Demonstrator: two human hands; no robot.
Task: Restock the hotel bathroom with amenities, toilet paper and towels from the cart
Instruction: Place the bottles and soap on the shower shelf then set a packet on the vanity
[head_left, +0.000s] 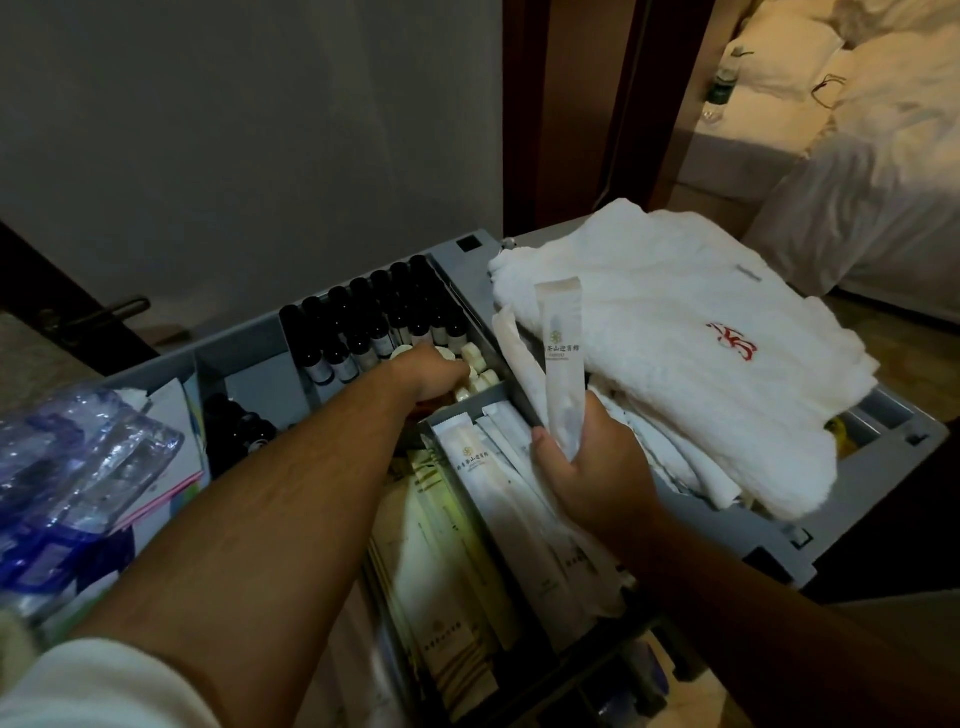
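The grey cart tray (470, 244) fills the middle of the head view, split into compartments. My right hand (592, 467) grips a long white amenity sachet (561, 353) upright, together with another white packet behind it. My left hand (434, 371) reaches into the compartment of small cream-coloured round amenities (480, 374), its fingers curled down among them; what they hold is hidden. Rows of dark amenity bottles (374, 322) stand just behind that hand. More white sachets (498, 499) lie in the near compartment. A folded white towel (675, 353) with a red mark lies on the cart's right side.
A clear plastic bag (67, 467) and paper packs sit at the left of the cart. A grey wall rises behind it, with a dark door and handle (104, 312) at left. Through a doorway at right are a bed with white linen (872, 197) and a bottle (724, 78).
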